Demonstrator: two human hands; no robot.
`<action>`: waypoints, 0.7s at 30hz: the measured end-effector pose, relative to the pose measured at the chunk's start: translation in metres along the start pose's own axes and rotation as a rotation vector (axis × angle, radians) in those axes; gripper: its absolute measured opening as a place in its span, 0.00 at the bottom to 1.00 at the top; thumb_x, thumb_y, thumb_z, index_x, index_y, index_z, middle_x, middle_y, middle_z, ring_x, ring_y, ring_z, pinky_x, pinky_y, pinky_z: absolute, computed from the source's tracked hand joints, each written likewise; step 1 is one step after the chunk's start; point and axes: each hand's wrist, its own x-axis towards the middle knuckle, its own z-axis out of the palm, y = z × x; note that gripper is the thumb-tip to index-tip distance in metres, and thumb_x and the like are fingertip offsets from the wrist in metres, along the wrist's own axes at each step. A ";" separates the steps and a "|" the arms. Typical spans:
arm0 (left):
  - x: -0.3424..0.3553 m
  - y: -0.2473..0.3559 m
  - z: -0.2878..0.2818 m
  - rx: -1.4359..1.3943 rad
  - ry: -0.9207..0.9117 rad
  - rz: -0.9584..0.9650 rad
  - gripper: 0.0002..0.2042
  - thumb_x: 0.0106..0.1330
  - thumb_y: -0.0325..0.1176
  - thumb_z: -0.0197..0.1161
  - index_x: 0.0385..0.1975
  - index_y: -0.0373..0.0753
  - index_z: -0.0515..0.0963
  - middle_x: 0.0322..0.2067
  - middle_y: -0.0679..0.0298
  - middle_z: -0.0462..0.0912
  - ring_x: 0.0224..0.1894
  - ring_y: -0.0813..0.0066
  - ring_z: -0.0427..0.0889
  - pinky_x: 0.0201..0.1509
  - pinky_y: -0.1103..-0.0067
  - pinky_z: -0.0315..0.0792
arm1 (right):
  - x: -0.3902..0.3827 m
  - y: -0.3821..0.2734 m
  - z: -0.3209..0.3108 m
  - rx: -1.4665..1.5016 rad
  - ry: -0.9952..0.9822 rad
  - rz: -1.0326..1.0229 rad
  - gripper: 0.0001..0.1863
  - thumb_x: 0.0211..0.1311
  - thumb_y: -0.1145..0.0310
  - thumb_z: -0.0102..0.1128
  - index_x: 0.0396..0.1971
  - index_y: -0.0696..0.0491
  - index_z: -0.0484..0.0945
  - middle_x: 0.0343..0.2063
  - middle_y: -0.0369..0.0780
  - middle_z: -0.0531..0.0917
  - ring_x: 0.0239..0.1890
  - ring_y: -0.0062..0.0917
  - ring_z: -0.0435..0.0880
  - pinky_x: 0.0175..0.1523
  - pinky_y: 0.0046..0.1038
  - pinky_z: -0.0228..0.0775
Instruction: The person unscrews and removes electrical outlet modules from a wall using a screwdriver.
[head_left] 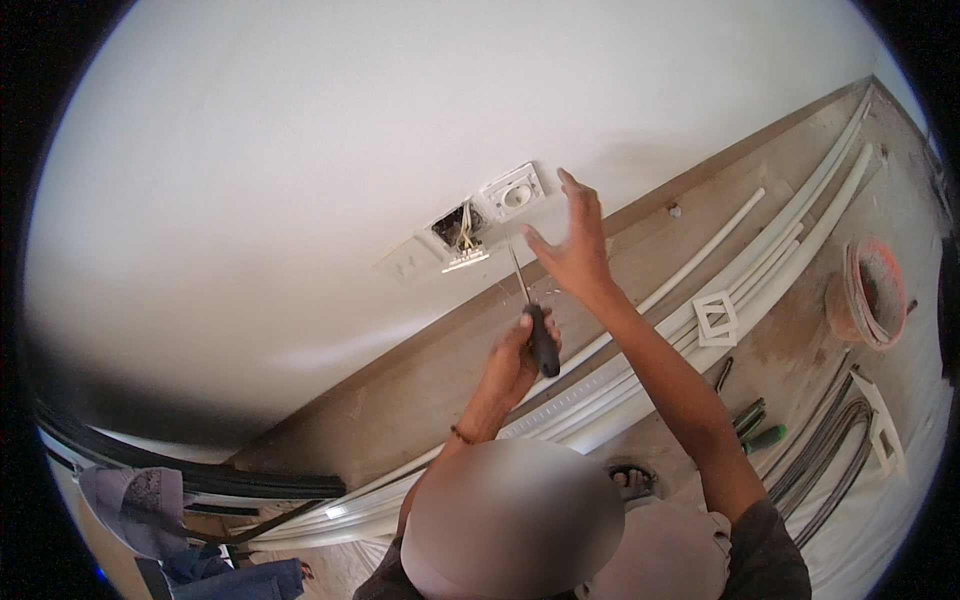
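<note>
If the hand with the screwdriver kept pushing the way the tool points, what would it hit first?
Probably the open wall box. The left hand aims the screwdriver up toward it, and the tip looks close to the loose cover plate beneath; depth is unclear.

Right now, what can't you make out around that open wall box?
- Open wall box: its wires are too small to trace, head view.
- Screwdriver: handle partly hidden by the left hand.
- Right hand: palm faces away.
- Orange bucket: contents warped near the rim.

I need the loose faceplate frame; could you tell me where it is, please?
In the head view, the white square frame lies right of centre on the white conduits, right of the raised right hand.
</note>
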 end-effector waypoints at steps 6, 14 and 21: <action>-0.038 -0.025 -0.033 0.068 0.060 -0.103 0.22 0.76 0.42 0.50 0.58 0.28 0.66 0.40 0.60 0.75 0.42 0.70 0.76 0.51 0.74 0.74 | 0.018 0.009 0.062 -0.082 0.046 0.036 0.61 0.42 0.56 0.80 0.72 0.55 0.47 0.54 0.54 0.63 0.58 0.47 0.63 0.64 0.45 0.59; -0.049 -0.033 -0.049 0.072 0.083 -0.102 0.21 0.75 0.42 0.52 0.56 0.29 0.68 0.40 0.61 0.76 0.40 0.71 0.76 0.49 0.74 0.75 | 0.014 0.007 0.066 -0.111 0.085 0.032 0.52 0.40 0.64 0.78 0.66 0.57 0.56 0.52 0.51 0.63 0.56 0.45 0.65 0.60 0.44 0.64; -0.049 -0.050 -0.054 -0.005 0.041 -0.127 0.22 0.75 0.43 0.51 0.58 0.28 0.65 0.40 0.61 0.75 0.42 0.69 0.76 0.51 0.72 0.75 | 0.016 0.005 0.065 -0.078 0.115 0.014 0.50 0.39 0.65 0.78 0.63 0.57 0.58 0.53 0.52 0.63 0.57 0.46 0.64 0.60 0.46 0.63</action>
